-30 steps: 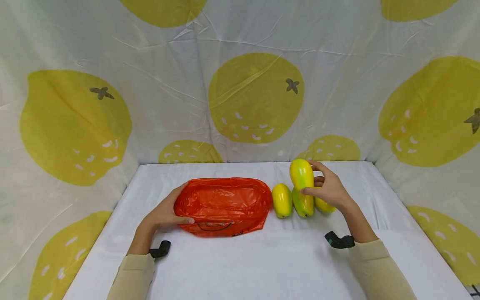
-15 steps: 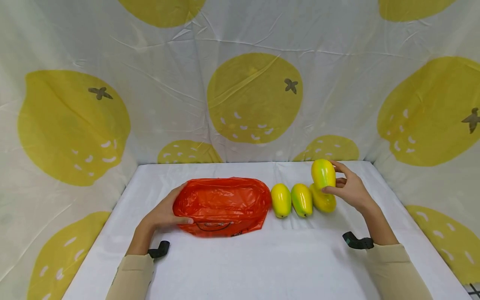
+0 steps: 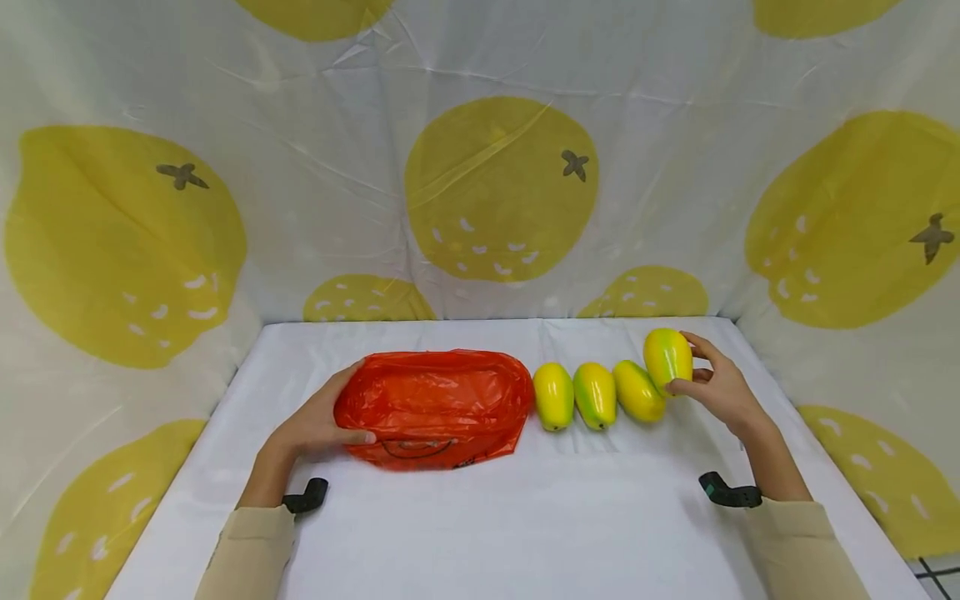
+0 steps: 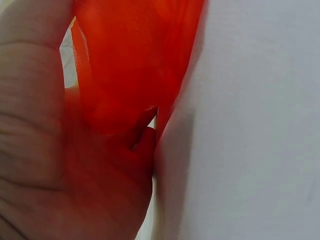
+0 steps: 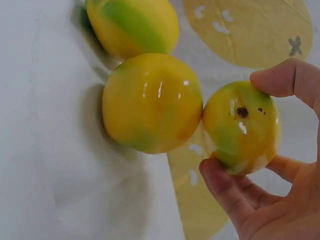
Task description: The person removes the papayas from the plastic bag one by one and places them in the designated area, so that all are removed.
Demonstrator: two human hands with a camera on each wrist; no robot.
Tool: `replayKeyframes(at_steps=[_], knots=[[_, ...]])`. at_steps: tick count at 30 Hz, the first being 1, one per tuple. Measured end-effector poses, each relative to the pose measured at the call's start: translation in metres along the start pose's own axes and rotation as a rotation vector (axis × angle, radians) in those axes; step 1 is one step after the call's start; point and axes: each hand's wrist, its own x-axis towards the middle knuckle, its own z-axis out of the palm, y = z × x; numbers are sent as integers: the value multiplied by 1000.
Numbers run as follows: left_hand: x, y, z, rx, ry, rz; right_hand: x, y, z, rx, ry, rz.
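Observation:
My right hand (image 3: 720,392) grips a yellow-green papaya (image 3: 666,358) at the right end of a row, thumb on one side and fingers on the other. In the right wrist view this held papaya (image 5: 241,130) shows its dark-spotted end and sits against a neighbouring papaya (image 5: 152,105). Three others lie in the row on the cloth: a left papaya (image 3: 553,397), a middle papaya (image 3: 595,397) and a tilted papaya (image 3: 637,392). At the left, my left hand (image 3: 311,423) holds the left side of an open-mouthed red plastic bag (image 3: 450,454), thumb at its front rim.
A white cloth (image 3: 510,525) covers the table. Behind it and at both sides hang fabric walls (image 3: 315,192) printed with large yellow fruit. The bag's right side stands close to the leftmost papaya.
My right hand has carried its papaya rightward, from above the middle papaya to beyond the tilted one, and slightly lower. My left hand keeps its hold on the bag.

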Motion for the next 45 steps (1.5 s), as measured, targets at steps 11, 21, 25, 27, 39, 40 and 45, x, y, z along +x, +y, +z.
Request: replayKeyframes(at_steps=[11, 21, 25, 27, 39, 40, 45], knots=[[3, 3, 4, -11, -13, -11, -6, 19, -13, -27, 1, 38], [7, 6, -1, -12, 2, -3, 4, 29, -10, -74, -74, 53], [7, 6, -1, -18, -9, -13, 6, 33, -6, -76, -89, 82], [6, 5, 0, -18, -11, -12, 6, 35, -5, -84, -91, 91], [1, 2, 2, -11, -11, -24, 1, 42, 4, -148, -108, 71], [0, 2, 2, -9, -11, -29, 1, 42, 5, -155, -111, 68], [-2, 2, 0, -5, 0, -26, -2, 43, 5, -175, -121, 48]])
